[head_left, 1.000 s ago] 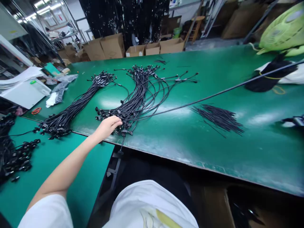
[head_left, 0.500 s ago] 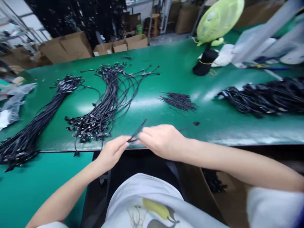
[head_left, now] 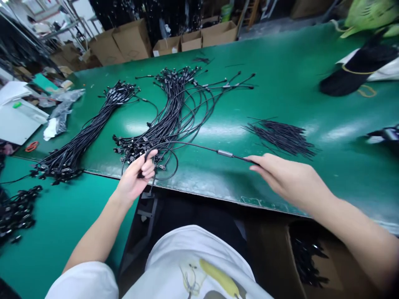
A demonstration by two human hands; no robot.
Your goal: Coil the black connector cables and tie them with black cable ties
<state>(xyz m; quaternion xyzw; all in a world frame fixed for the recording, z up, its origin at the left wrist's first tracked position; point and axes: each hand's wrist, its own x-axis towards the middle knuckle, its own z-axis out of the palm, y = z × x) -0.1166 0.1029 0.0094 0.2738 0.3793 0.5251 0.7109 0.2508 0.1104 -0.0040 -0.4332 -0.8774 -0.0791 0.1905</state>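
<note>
A thin black cable (head_left: 195, 144) with a grey sleeve stretches between my two hands above the green table. My left hand (head_left: 137, 174) is closed around one part of it, near the table's front edge, and a loop of cable hangs beside the fingers. On the right, my right hand (head_left: 286, 178) pinches the cable just past the grey sleeve; the end inside the fingers is hidden. Right behind my left hand lies a large bundle of black cables (head_left: 174, 108) with plugs at both ends. Short black ties (head_left: 282, 136) lie in a pile beyond my right hand.
Another cable bundle (head_left: 96, 124) lies to the left, beside orange scissors (head_left: 31, 146) and plastic bags (head_left: 62, 112). Cardboard boxes (head_left: 134, 41) stand behind the table. A black wrapped object (head_left: 346, 74) is at the right, and an open box (head_left: 330, 265) of black parts sits below.
My hands have moved apart, the right one going right, and the cable is now drawn out between them. The view has turned left, showing more of the left side.
</note>
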